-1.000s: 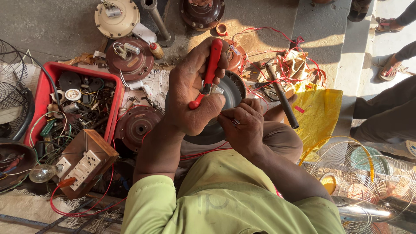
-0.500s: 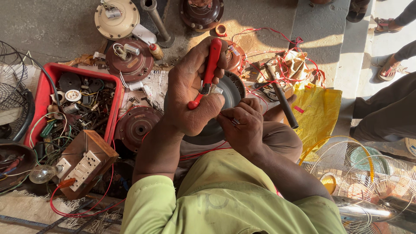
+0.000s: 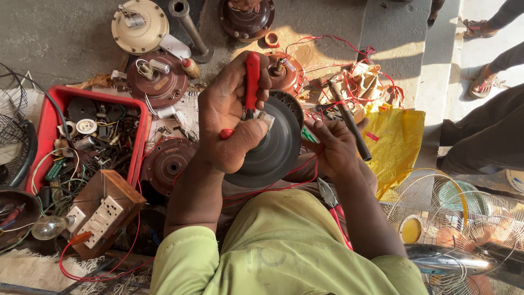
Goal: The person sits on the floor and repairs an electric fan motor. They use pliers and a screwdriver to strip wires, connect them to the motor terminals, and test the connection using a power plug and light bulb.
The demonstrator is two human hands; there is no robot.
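one yellow bag, no labels, signs or screens to be seen

a crumpled yellow plastic bag [image 3: 397, 143] lies on the ground at the right, just beside the tangle of red wires [image 3: 349, 71] and above the wire fan guard [image 3: 436, 218]; any print on it cannot be made out.

Lighting: strong warm sunlight from right; hard shadows across concrete floor [image 3: 65, 43]. Glare on yellow bag [image 3: 398, 142] and chrome fan part [image 3: 453, 265]. Focus sharp centre; slight wide-angle stretch at edges.
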